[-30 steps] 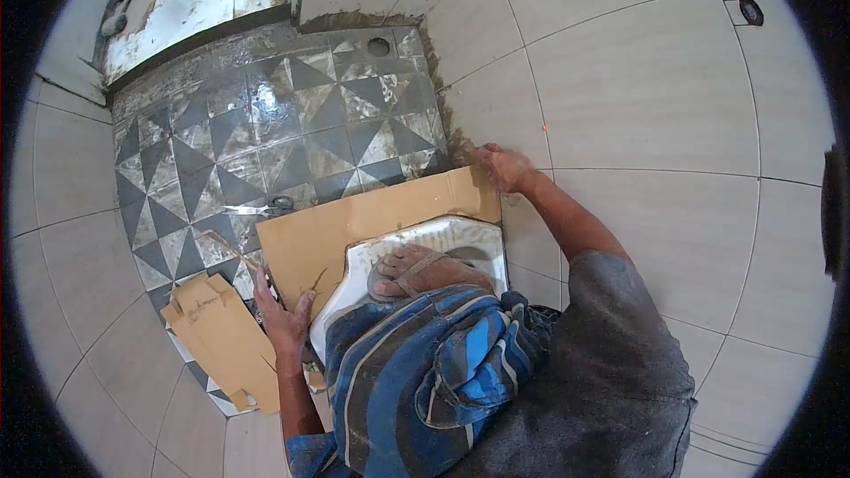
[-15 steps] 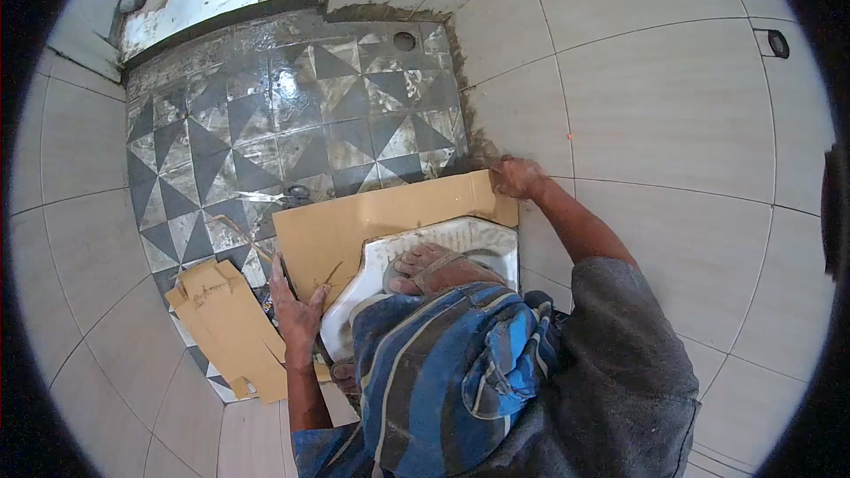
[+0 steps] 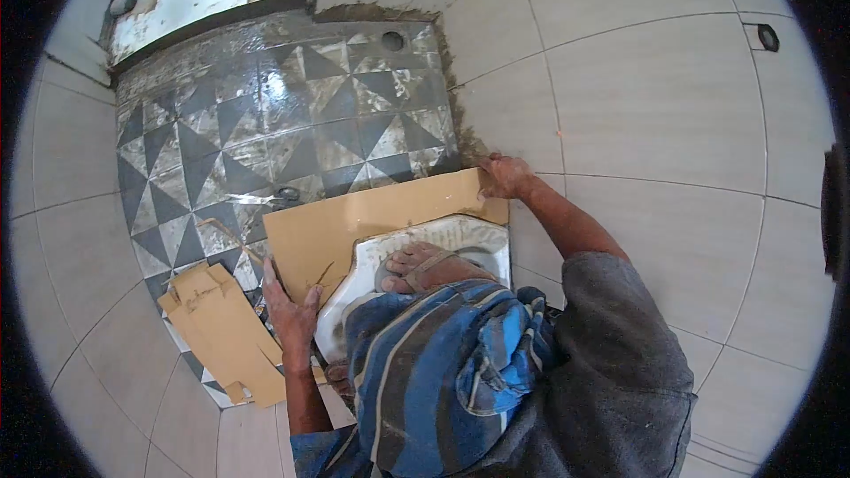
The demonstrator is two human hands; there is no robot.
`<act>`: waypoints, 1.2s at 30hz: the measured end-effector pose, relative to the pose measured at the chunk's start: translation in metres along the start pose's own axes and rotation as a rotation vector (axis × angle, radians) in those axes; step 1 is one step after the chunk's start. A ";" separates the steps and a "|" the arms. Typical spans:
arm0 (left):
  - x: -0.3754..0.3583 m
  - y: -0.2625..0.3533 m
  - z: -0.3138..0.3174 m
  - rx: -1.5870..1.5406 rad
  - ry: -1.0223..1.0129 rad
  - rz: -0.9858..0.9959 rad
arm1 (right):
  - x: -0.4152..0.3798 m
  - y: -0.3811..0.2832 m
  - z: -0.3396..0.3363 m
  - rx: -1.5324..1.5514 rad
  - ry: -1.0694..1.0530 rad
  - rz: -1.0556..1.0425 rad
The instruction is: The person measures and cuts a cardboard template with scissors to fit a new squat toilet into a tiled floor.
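A large piece of brown cardboard (image 3: 372, 212) lies along the front of a white squat toilet pan (image 3: 354, 288), partly under or against its edge. At the cardboard's upper right corner, beside the wall, my right hand (image 3: 505, 177) has its fingers curled over the edge. My left hand (image 3: 290, 308) rests at the left edge, fingers stretched out and thumb apart over the cardboard. Scissors (image 3: 252, 199) lie on the floor just beyond it. My sandalled foot (image 3: 416, 267) stands on the pan.
Another cut cardboard piece (image 3: 217, 323) lies on the patterned floor tiles (image 3: 186, 181) at the left. A round drain hole (image 3: 392, 41) is near the far corner. Beige tiled walls (image 3: 655, 106) close in on both sides, with a doorway step (image 3: 212, 26) at the far left.
The whole view has shifted slightly. Both hands stay at the cardboard's two ends, and the cardboard keeps nearly the same place against the pan.
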State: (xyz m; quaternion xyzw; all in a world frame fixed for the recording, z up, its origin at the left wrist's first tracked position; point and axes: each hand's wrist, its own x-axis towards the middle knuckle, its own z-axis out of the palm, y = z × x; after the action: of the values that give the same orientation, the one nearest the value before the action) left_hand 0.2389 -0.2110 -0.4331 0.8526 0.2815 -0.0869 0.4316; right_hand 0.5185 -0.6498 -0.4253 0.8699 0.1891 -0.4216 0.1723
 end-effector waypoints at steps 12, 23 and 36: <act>-0.002 0.000 0.001 -0.015 0.031 0.029 | -0.010 -0.012 -0.014 0.003 0.006 0.021; 0.007 0.002 -0.008 0.039 -0.025 0.077 | -0.008 -0.015 -0.017 -0.014 -0.007 0.007; 0.030 0.001 -0.012 -0.012 -0.069 0.029 | -0.015 -0.037 -0.025 0.024 0.096 -0.065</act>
State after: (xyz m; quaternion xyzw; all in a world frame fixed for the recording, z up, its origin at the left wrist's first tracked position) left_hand 0.2636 -0.1901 -0.4368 0.8504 0.2545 -0.1080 0.4476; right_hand 0.5090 -0.6092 -0.4044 0.8845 0.2201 -0.3871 0.1391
